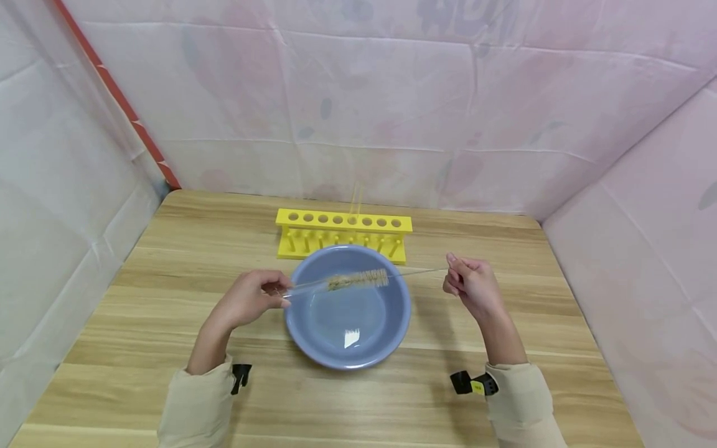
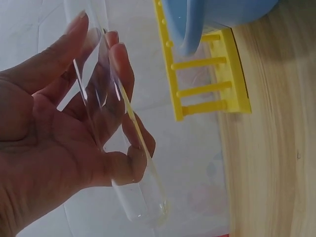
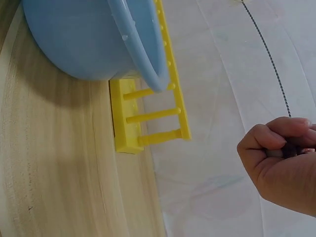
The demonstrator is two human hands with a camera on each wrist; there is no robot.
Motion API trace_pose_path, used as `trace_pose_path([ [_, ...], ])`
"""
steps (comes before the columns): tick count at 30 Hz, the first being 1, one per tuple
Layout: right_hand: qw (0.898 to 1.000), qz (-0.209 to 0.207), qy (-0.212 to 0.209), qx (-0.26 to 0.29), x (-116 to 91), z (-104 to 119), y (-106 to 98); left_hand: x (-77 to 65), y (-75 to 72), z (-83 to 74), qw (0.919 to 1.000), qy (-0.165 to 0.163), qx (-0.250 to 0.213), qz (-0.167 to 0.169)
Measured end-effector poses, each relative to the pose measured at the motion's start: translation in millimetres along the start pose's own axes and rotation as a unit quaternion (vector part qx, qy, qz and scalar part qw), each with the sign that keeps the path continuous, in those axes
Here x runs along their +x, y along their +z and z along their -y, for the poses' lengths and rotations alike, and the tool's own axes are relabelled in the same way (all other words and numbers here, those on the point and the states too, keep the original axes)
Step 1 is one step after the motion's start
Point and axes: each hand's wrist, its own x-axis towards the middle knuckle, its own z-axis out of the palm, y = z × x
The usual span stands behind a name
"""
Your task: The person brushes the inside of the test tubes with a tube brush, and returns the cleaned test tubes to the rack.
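Over the blue basin (image 1: 404, 311), my left hand (image 1: 252, 300) grips a clear glass test tube (image 1: 307, 289), thumb on one side and fingers on the other. The tube's rounded end shows below the hand in the left wrist view. My right hand (image 1: 473, 283) pinches the thin twisted-wire handle (image 3: 269, 54) of a test tube brush (image 1: 370, 278). Its pale bristles lie in line with the tube, above the basin, the tip end overlapping the tube. The tube's mouth is hard to make out. Water with a bright reflection fills the bottom of the basin.
Just behind the basin stands a yellow test tube rack (image 1: 400, 225) with a row of holes and pegs. Another clear test tube (image 1: 356, 202) stands upright in it. Patterned cloth walls (image 1: 358, 93) enclose the wooden table (image 1: 168, 298) at the back and sides.
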Motion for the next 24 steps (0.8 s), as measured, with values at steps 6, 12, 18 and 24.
trace_pose_path([
  [6, 0.999, 0.007, 0.036, 0.012, -1, -2, -3, -1.3, 0.3, -1.7, 0.9999, -0.005, 0.012, -0.009],
  [12, 1.0, 0.014, 0.006, -0.01, -1, -4, -5, -1.8, 0.1, 0.7, 0.9998, -0.001, 0.011, -0.015],
  [18, 1.0, 0.02, -0.007, -0.013, -2, -3, -9, -2.3, -0.9, 3.2, 0.9998, 0.0, 0.012, -0.013],
  [24, 0.999, 0.021, 0.012, 0.031, -3, -1, -19, -6.6, -4.3, 7.2, 0.9986, -0.012, 0.043, -0.028],
])
